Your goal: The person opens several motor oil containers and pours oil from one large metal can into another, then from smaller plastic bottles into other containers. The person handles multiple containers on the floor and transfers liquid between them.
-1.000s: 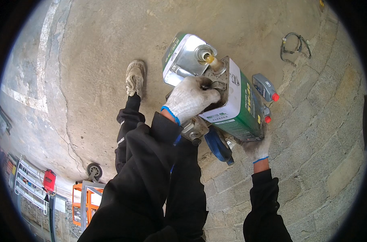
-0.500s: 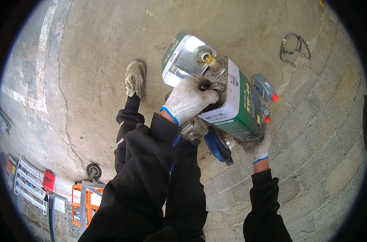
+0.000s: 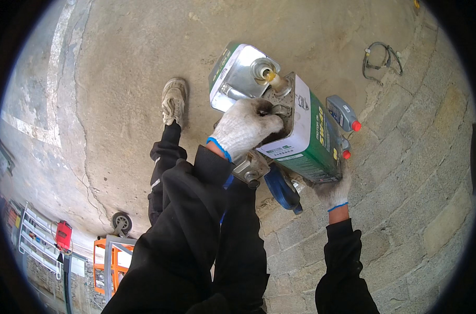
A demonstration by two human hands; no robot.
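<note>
A green-and-white motor oil can is tilted over, its spout end toward a second can of the same colours. Amber liquid shows between its dirty spout and the second can's round opening. My gloved left hand is closed round the handle on the tilted can's grimy top. Low on that can, at its base, my gloved right hand bears it up; the fingers are partly hidden behind it. The second can stands on the floor with its shiny metal top facing up.
Beyond the tilted can lie a grey bottle with a red cap and another red-capped bottle. A blue container and a metal can stand nearer me. A dark cable lies near the block wall.
The tilted can has shifted very slightly, with both hands keeping their hold. Amber liquid shows at the spout in both frames.
</note>
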